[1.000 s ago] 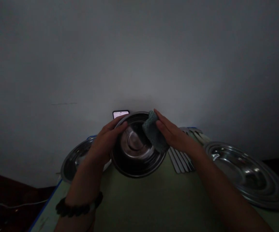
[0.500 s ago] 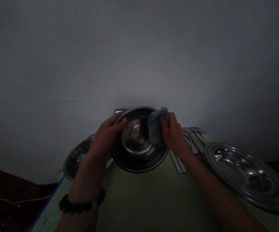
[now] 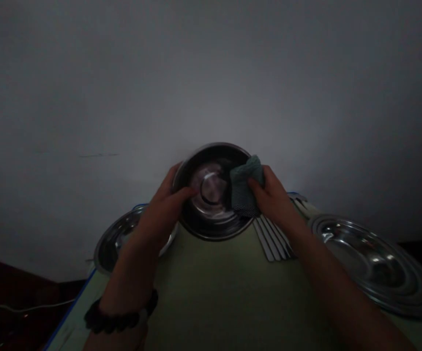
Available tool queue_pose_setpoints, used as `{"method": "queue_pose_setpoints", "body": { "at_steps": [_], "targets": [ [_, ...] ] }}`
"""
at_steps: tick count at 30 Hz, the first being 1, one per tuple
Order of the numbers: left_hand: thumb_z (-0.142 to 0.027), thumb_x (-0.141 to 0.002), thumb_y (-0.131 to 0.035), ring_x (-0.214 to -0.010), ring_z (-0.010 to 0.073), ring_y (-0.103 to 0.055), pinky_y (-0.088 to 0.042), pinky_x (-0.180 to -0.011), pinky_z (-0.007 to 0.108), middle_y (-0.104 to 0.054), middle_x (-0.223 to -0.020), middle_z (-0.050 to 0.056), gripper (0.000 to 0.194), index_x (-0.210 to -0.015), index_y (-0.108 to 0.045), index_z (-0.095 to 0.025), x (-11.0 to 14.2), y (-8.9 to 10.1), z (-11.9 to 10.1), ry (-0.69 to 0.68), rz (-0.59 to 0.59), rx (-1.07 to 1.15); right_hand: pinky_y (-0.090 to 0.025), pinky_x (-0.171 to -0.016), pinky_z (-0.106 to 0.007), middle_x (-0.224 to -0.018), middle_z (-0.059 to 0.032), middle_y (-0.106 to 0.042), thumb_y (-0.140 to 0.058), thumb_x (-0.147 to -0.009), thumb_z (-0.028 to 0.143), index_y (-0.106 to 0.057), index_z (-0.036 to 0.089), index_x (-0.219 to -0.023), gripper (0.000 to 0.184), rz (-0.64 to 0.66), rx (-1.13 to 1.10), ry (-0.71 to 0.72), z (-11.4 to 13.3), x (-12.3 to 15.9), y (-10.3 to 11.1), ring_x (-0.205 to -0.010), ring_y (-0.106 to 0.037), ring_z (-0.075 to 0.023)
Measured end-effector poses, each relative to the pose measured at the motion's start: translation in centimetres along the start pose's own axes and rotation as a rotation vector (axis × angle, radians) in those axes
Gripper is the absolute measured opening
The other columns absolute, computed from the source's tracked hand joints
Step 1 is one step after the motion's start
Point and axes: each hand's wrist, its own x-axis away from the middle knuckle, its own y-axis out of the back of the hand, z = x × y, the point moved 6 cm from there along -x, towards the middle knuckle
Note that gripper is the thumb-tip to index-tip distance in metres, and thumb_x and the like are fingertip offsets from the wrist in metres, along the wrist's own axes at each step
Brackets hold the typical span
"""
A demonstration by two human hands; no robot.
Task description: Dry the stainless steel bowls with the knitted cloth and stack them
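Observation:
A round stainless steel bowl (image 3: 211,214) is held up above the table, tilted so its inside faces me. My left hand (image 3: 167,202) grips its left rim, thumb inside and fingers behind. A folded grey-green cloth (image 3: 243,192) is pinched in my right hand (image 3: 271,197) and lies over the bowl's right rim, touching the inner wall. The right fingers behind the rim are hidden. Under my right forearm lie several metal utensils with flat handles (image 3: 271,241), their other ends partly covered.
At the left, another steel bowl (image 3: 104,243) sits partly behind my left forearm. A stack of wide steel plates (image 3: 371,265) stands on the right. The pale green table (image 3: 211,292) has blue edging and meets a grey wall (image 3: 211,73). A white cable (image 3: 24,309) runs at lower left.
Both hands have raised the bowl a little and shifted it slightly right, with the cloth still at its right side. More of the utensil handles now show below it.

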Motion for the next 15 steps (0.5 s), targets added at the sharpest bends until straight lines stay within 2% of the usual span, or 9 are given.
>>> {"method": "queue_pose_setpoints", "body": {
  "at_steps": [3, 6, 9, 12, 15],
  "targets": [
    [-0.029, -0.079, -0.059, -0.088, 0.024, -0.065, -0.05, -0.077, 0.035, -0.072, -0.095, 0.006, 0.029, -0.106, -0.066, -0.019, 0.2, -0.8, 0.5, -0.016, 0.174, -0.371, -0.045, -0.069, -0.031, -0.088, -0.0049, -0.065, -0.045, -0.089, 0.026, -0.053, 0.021, -0.104, 0.018, 0.088, 0.122, 0.115, 1.0, -0.4, 1.5, -0.079, -0.06, -0.0202],
    [-0.039, -0.083, -0.054, -0.081, 0.0262, -0.066, -0.049, -0.072, 0.036, -0.074, -0.086, 0.007, 0.026, -0.089, -0.073, -0.022, 0.4, -1.0, 1.1, -0.038, 0.278, -0.607, -0.045, -0.068, -0.029, -0.088, -0.0032, -0.066, -0.046, -0.088, 0.023, -0.056, 0.022, -0.107, 0.021, 0.249, 0.18, 0.199, 2.5, 0.1, 1.5, -0.076, -0.061, -0.0182],
    [-0.041, -0.082, -0.052, -0.072, 0.0249, -0.067, -0.049, -0.065, 0.033, -0.075, -0.077, 0.006, 0.028, -0.077, -0.075, -0.024, 0.5, -0.9, 1.6, -0.024, 0.327, -0.67, -0.046, -0.07, -0.03, -0.092, -0.0035, -0.068, -0.047, -0.086, 0.019, -0.057, 0.022, -0.107, 0.024, 0.418, 0.202, 0.208, 3.5, 1.0, 0.6, -0.079, -0.062, -0.0187],
    [-0.037, -0.076, -0.058, -0.062, 0.022, -0.065, -0.048, -0.058, 0.029, -0.072, -0.066, 0.003, 0.021, -0.068, -0.073, -0.025, 0.8, -0.9, 1.7, -0.006, 0.366, -0.613, -0.048, -0.074, -0.03, -0.099, -0.0035, -0.069, -0.053, -0.083, 0.022, -0.057, 0.024, -0.107, 0.024, 0.606, 0.171, 0.227, 4.2, 2.2, -0.9, -0.085, -0.064, -0.0192],
    [-0.03, -0.068, -0.063, -0.059, 0.0205, -0.064, -0.049, -0.059, 0.027, -0.071, -0.061, 0.001, 0.01, -0.063, -0.071, -0.027, 0.9, -0.9, 1.4, -0.037, 0.356, -0.498, -0.047, -0.072, -0.032, -0.097, -0.004, -0.07, -0.055, -0.085, 0.029, -0.059, 0.024, -0.101, 0.017, 0.629, 0.19, 0.276, 4.6, 2.7, -2.0, -0.083, -0.063, -0.0194]
  ]
}}
